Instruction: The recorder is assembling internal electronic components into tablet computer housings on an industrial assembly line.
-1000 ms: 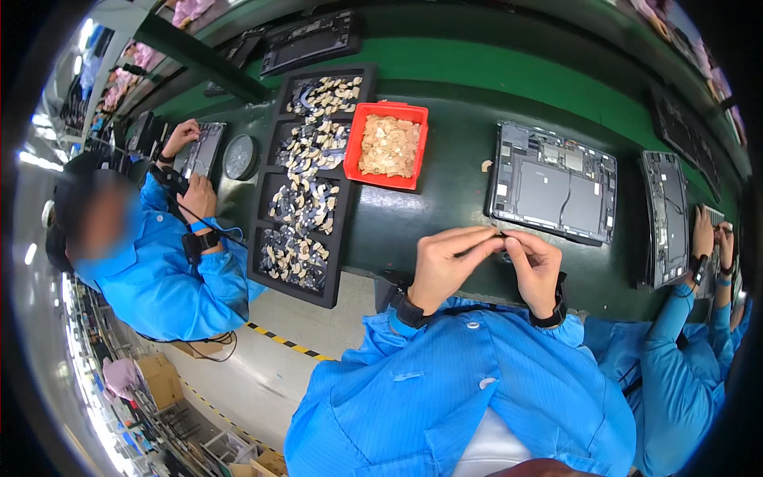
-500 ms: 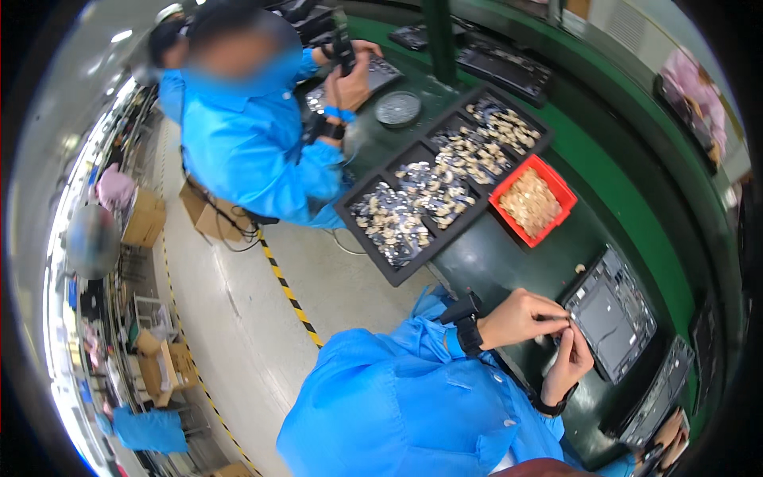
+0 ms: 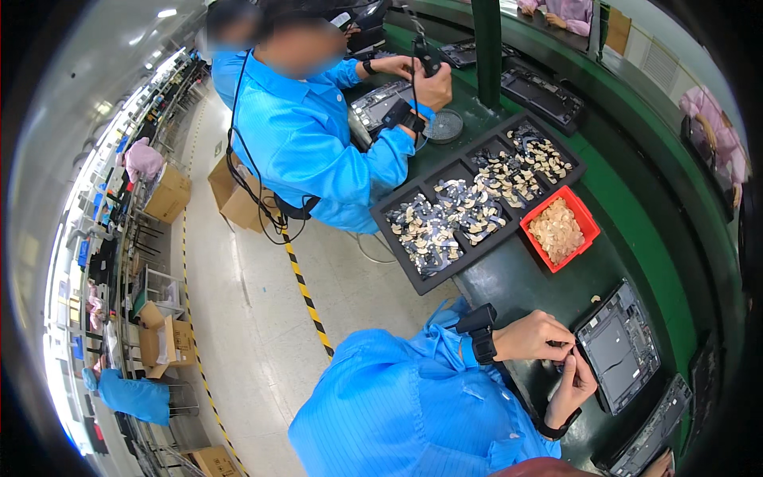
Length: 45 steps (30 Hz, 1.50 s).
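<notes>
What sits between the left hand (image 3: pixel 534 335) and the right hand (image 3: pixel 575 380), right of centre in the frame, is too small to tell; in the black tray (image 3: pixel 469 253), the heaped pieces partly hide one another; at upper centre, the co-worker's head (image 3: pixel 300 46) is blurred; at lower right, the bottom edge cuts off another hand (image 3: pixel 661 465); at the top right, the upper edge cuts off a pink-sleeved person (image 3: pixel 568 16) above the chest.
</notes>
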Motion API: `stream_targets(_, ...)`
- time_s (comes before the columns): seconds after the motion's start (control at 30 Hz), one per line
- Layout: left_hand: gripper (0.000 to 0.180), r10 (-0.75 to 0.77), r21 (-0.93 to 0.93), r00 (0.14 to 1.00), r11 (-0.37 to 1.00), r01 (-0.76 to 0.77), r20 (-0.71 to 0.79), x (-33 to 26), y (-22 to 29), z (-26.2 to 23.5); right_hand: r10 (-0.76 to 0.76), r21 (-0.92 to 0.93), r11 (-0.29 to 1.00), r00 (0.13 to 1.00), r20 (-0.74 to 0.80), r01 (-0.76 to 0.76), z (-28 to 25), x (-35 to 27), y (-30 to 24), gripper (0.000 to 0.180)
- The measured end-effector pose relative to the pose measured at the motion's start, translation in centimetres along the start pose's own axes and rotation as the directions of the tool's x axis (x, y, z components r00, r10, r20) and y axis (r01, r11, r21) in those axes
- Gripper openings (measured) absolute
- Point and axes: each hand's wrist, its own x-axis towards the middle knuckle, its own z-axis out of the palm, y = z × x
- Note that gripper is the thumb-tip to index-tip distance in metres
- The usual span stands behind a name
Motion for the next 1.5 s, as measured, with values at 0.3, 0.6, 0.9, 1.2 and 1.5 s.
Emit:
stream_targets(0.3, 0.004, 0.068, 0.177, 0.997, 0.982, -0.061, -0.032, 1.2, -0.3, -1.9, -0.013, 0.02, 1.0, 0.997, 0.072, 0.012, -0.5, 0.1, -0.3, 0.021)
stream_targets(0.6, 0.021, -0.087, 0.256, 0.986, 0.959, 0.122, -0.144, 6.4, 1.0, -4.1, -0.085, -0.134, 0.99, 0.954, -0.287, 0.047, -2.5, 2.2, -1.3, 0.025)
stream_targets(0.9, 0.03, -0.324, -0.457, 0.937, 0.819, 0.347, 0.132, 2.2, 1.3, 4.0, -0.417, -0.503, 0.781, 0.909, 0.019, 0.369, -1.9, 1.2, -2.2, 0.019)
stream_targets(1.2, 0.027, -0.319, -0.378, 0.931, 0.852, 0.363, 0.176, 1.4, 0.5, 3.3, -0.129, -0.167, 0.975, 0.988, 0.088, 0.143, -5.0, 0.8, -1.2, 0.046)
stream_targets(1.5, 0.027, -0.165, -0.248, 0.841, 0.91, 0.331, 0.515, 3.9, 2.4, 5.3, -0.061, -0.06, 0.997, 0.976, -0.209, 0.049, -6.2, -0.3, -0.5, 0.012)
